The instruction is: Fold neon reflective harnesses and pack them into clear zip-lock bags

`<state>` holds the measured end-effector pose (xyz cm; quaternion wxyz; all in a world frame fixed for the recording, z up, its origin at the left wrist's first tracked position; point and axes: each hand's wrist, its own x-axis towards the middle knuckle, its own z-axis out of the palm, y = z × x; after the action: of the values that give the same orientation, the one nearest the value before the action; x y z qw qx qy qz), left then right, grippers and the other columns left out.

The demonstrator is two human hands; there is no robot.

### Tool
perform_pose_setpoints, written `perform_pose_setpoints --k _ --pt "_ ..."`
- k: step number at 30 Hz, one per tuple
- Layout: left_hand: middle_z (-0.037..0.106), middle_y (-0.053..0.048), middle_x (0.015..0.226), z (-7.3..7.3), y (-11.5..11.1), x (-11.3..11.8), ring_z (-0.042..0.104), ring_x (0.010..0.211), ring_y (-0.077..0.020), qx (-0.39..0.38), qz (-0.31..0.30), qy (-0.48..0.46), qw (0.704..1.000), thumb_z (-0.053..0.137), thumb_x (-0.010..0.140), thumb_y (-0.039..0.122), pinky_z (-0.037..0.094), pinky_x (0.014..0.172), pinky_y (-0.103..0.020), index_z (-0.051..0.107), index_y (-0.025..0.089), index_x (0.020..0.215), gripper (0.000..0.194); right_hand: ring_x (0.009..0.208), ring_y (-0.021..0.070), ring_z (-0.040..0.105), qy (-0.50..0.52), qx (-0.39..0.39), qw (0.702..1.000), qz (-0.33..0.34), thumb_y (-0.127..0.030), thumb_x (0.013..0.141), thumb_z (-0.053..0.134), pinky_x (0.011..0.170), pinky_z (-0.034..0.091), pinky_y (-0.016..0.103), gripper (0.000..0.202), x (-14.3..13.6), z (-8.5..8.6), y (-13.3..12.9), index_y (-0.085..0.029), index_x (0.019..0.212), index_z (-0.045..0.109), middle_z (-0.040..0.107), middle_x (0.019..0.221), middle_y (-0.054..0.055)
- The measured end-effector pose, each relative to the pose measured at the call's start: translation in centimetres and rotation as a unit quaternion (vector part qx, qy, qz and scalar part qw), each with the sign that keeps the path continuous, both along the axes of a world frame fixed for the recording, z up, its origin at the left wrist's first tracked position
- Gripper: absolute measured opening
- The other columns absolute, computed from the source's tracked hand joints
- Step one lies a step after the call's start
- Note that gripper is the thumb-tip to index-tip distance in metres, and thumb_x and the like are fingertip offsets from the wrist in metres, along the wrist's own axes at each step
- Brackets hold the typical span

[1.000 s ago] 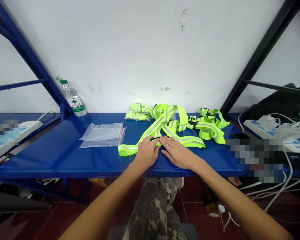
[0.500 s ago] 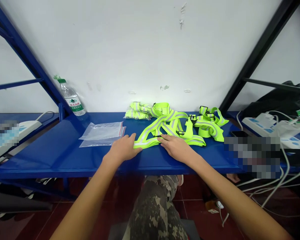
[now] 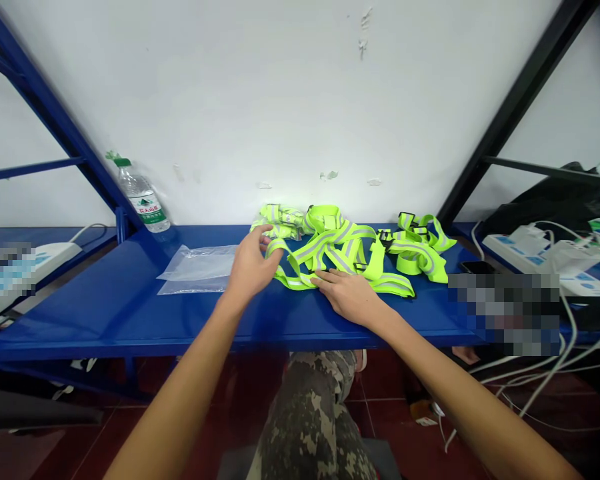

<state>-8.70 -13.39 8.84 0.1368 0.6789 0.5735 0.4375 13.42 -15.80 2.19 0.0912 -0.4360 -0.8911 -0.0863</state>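
A yellow-green reflective vest (image 3: 347, 233) made of straps with grey stripes and black buckles lies loosely spread on the blue table. My left hand (image 3: 253, 263) has the left end of its lower band between thumb and fingers, lifted slightly into a curve. Flat on that same band, my right hand (image 3: 349, 295) presses it against the tabletop with fingers stretched out; its thumb is hidden. Just behind my left hand lies a clear bag with folded reflective straps (image 3: 283, 220). Clear zip bags (image 3: 193, 268) lie flat to its left, partly covered by the hand.
More reflective straps (image 3: 420, 247) lie bunched at the right. A water bottle (image 3: 147, 203) leans at the back left. Power strips (image 3: 555, 257) with white cables flank the table (image 3: 105, 293), which stands against a white wall. A dark phone (image 3: 479, 267) lies near its right end.
My left hand has moved up and slightly left, raising the band's left end into a loop. My right hand stays almost in place on the band.
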Motion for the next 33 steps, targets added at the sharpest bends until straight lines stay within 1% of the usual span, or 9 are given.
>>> perform_pose_setpoints --k 6,12,16,19,21,24,29,31,33 --pt "0.066 -0.008 0.105 -1.6 1.1 7.0 0.067 0.090 -0.0168 0.032 -0.040 -0.228 0.972 0.060 0.083 0.035 0.053 0.078 -0.027 0.056 0.017 0.120 0.042 0.130 0.0287 0.052 0.110 -0.051 0.992 0.031 -0.032 0.099 0.041 0.109 0.042 0.047 0.042 0.2 0.2 -0.4 -0.018 0.136 0.057 0.055 0.142 0.011" --pt "0.070 -0.007 0.099 -2.3 1.2 10.7 0.066 0.092 -0.0204 -0.012 -0.090 -0.177 0.980 0.060 0.078 0.023 0.053 0.084 -0.033 0.058 0.019 0.119 0.042 0.133 0.0272 0.049 0.301 -0.104 0.947 0.047 -0.029 0.091 0.054 0.109 0.042 0.043 0.036 0.5 0.1 -0.6 -0.019 0.125 0.059 0.052 0.141 0.014" --pt "0.068 -0.010 0.107 -3.0 1.7 10.7 0.063 0.106 -0.0259 -0.046 -0.106 -0.085 0.990 0.063 0.071 0.021 0.049 0.095 -0.039 0.062 0.016 0.114 0.043 0.120 0.0259 0.060 0.438 -0.146 0.887 0.024 -0.030 0.086 0.060 0.103 0.048 0.044 0.043 1.2 -1.1 0.3 -0.018 0.126 0.050 0.063 0.127 0.013" --pt "0.064 -0.011 0.112 -3.5 2.2 10.5 0.061 0.109 -0.0265 -0.069 -0.115 -0.061 0.989 0.062 0.067 0.014 0.048 0.097 -0.041 0.057 0.016 0.126 0.059 0.119 0.0244 0.061 0.510 -0.177 0.842 0.017 -0.032 0.086 0.060 0.101 0.049 0.043 0.054 1.5 -1.3 1.0 -0.021 0.134 0.039 0.063 0.129 0.013" --pt "0.061 -0.012 0.118 -3.6 2.4 10.3 0.061 0.109 -0.0249 -0.087 -0.161 -0.073 0.980 0.057 0.065 0.008 0.049 0.096 -0.038 0.049 0.015 0.135 0.071 0.118 0.0235 0.062 0.533 -0.191 0.824 0.021 -0.031 0.086 0.060 0.100 0.049 0.041 0.060 1.4 -0.8 1.3 -0.022 0.139 0.035 0.062 0.130 0.013" --pt "0.056 -0.015 0.129 -3.3 2.5 9.9 0.060 0.114 -0.0229 -0.110 -0.253 -0.094 0.957 0.051 0.062 0.002 0.048 0.098 -0.034 0.037 0.013 0.145 0.084 0.109 0.0214 0.065 0.544 -0.213 0.810 0.051 -0.026 0.084 0.058 0.094 0.052 0.037 0.057 1.4 0.3 1.7 -0.022 0.137 0.040 0.062 0.127 0.012" --pt "0.056 -0.016 0.134 -2.3 2.6 7.8 0.054 0.125 -0.0252 -0.116 -0.345 -0.043 0.930 0.060 0.072 0.015 0.043 0.106 -0.039 0.032 0.012 0.148 0.081 0.077 0.0162 0.064 0.552 -0.261 0.792 0.025 -0.026 0.080 0.058 0.071 0.053 0.030 0.038 2.2 0.7 2.6 -0.018 0.117 0.055 0.068 0.090 0.003" --pt "0.055 -0.016 0.136 -2.1 2.6 6.7 0.050 0.130 -0.0287 -0.095 -0.360 0.044 0.927 0.067 0.072 0.022 0.035 0.113 -0.047 0.032 0.014 0.149 0.085 0.075 0.0153 0.063 0.594 -0.281 0.754 0.002 -0.028 0.078 0.058 0.070 0.052 0.029 0.031 2.6 0.5 3.0 -0.019 0.108 0.060 0.068 0.087 0.002" --pt "0.052 -0.015 0.143 -2.1 2.6 5.6 0.042 0.137 -0.0334 -0.082 -0.345 0.143 0.924 0.072 0.072 0.029 0.019 0.119 -0.057 0.036 0.019 0.149 0.085 0.077 0.0159 0.063 0.636 -0.302 0.709 -0.022 -0.032 0.078 0.059 0.073 0.053 0.031 0.028 2.9 0.3 3.2 -0.020 0.102 0.063 0.068 0.090 0.002"
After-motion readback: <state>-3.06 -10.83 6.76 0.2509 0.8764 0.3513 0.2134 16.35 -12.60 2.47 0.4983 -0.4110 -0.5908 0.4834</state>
